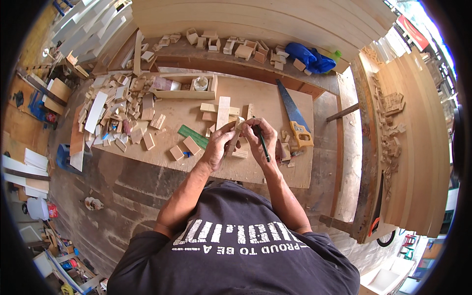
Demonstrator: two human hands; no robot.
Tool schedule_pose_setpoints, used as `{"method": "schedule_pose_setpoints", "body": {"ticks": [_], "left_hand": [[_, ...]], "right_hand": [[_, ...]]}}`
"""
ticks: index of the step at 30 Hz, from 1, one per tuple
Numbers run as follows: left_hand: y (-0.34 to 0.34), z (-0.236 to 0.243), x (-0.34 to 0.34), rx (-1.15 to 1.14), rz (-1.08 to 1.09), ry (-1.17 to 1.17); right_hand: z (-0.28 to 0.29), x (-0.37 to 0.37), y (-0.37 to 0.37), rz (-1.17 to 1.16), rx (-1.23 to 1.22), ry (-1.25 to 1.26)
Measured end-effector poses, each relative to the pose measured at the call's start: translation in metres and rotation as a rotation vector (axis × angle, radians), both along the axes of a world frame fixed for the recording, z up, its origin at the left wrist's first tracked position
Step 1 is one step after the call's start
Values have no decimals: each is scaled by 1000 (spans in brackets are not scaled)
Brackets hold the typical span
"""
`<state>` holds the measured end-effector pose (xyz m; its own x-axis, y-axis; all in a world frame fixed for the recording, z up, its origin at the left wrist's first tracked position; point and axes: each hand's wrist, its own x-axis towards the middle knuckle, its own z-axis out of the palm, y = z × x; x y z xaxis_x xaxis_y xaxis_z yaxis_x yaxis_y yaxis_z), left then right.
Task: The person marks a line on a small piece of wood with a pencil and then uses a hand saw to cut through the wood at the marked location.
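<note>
Over the workbench board, my left hand (219, 147) is closed round a narrow wooden strip (233, 142) that tilts up and away from me. My right hand (261, 133) pinches near the strip's far end, where a small pale piece of wood (239, 121) shows. A dark pencil (264, 145) is also tucked in my right hand, pointing back toward me. The fingers partly cover where the pieces meet. Just beyond my hands, a pale flat strip (223, 112) lies across other wood pieces. Beside my left hand are a green ruler (192, 136) and two small blocks (191, 145).
A handsaw (292, 109) with a yellow handle lies at the right. Offcuts (118, 110) are heaped at the left. Behind stands a wooden tray (184, 93) with a jar (200, 83). A back shelf (177, 60) carries small wooden pieces and a blue cloth bag (309, 58).
</note>
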<state>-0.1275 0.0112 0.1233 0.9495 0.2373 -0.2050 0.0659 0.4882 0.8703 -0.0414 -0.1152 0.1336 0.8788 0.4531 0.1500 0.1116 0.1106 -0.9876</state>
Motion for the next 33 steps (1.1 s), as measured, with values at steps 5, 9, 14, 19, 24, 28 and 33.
{"method": "schedule_pose_setpoints", "body": {"ticks": [5, 9, 14, 19, 24, 28, 33], "left_hand": [[-5, -2, 1, 2, 66, 8], [-6, -3, 0, -35, 66, 7], [-2, -13, -3, -41, 35, 14], [-2, -11, -3, -23, 23, 31], [-4, -11, -2, 56, 65, 99], [-7, -9, -3, 106, 156, 65], [-11, -3, -2, 136, 173, 48]], "right_hand": [[-7, -8, 4, -63, 14, -17], [-12, -9, 2, -72, 4, -40], [-4, -9, 0, -24, 11, -28], [-8, -7, -2, 7, 36, -32], [-12, -10, -5, 5, -29, -40], [7, -8, -12, -15, 140, 86], [20, 16, -30, 207, 101, 154]]}}
